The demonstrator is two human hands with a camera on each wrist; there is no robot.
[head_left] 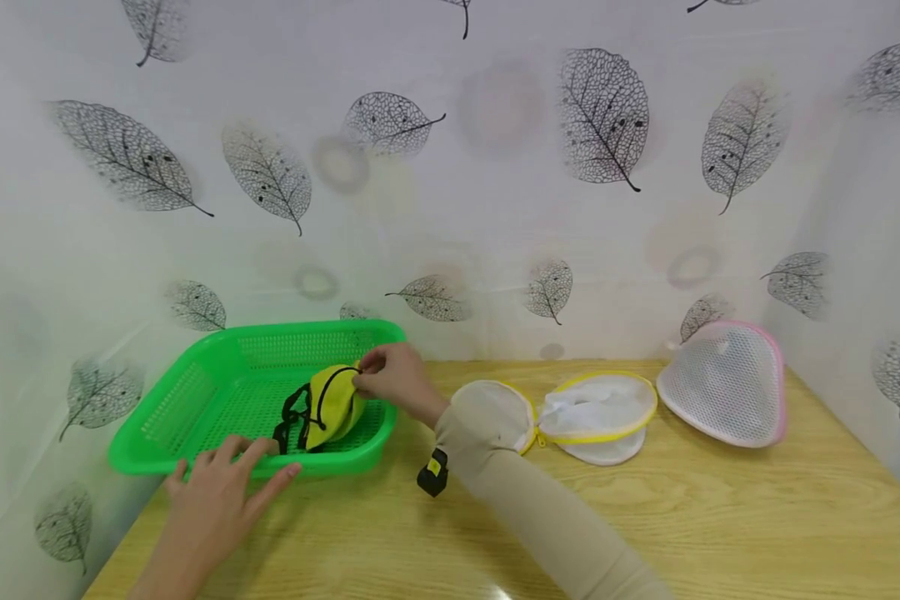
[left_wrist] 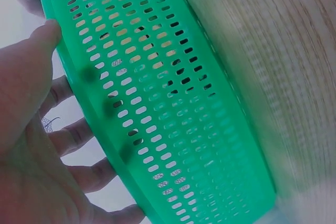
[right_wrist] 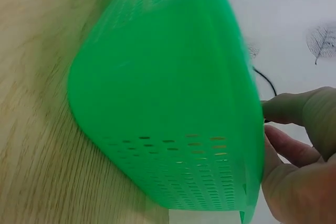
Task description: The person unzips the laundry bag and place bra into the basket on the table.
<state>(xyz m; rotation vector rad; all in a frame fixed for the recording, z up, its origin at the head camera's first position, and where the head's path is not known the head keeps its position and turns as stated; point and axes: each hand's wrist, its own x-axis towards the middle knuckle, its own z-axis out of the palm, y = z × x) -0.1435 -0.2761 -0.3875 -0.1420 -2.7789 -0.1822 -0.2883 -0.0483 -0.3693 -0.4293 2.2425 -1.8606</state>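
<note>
A yellow bra (head_left: 336, 408) with black trim and straps lies folded in the right end of a green plastic basket (head_left: 243, 329). My right hand (head_left: 399, 379) pinches its upper edge between thumb and fingers, just over the basket's right rim. In the right wrist view, the basket wall hides most of the bra, though the fingers (right_wrist: 294, 106) show at the rim. My left hand (head_left: 213, 500) rests on the near rim with spread fingers draped over it. In the left wrist view, its thumb (left_wrist: 50, 32) touches the rim, and yellow shows through the slots.
A white mesh laundry bag (head_left: 596, 412) with a yellow zipper lies unzipped right of the basket, partly behind the right sleeve (head_left: 540, 508). Farther right stands a white mesh laundry bag (head_left: 723, 387) with pink edging. A leaf-patterned curtain (head_left: 450, 208) hangs behind the wooden table (head_left: 757, 525).
</note>
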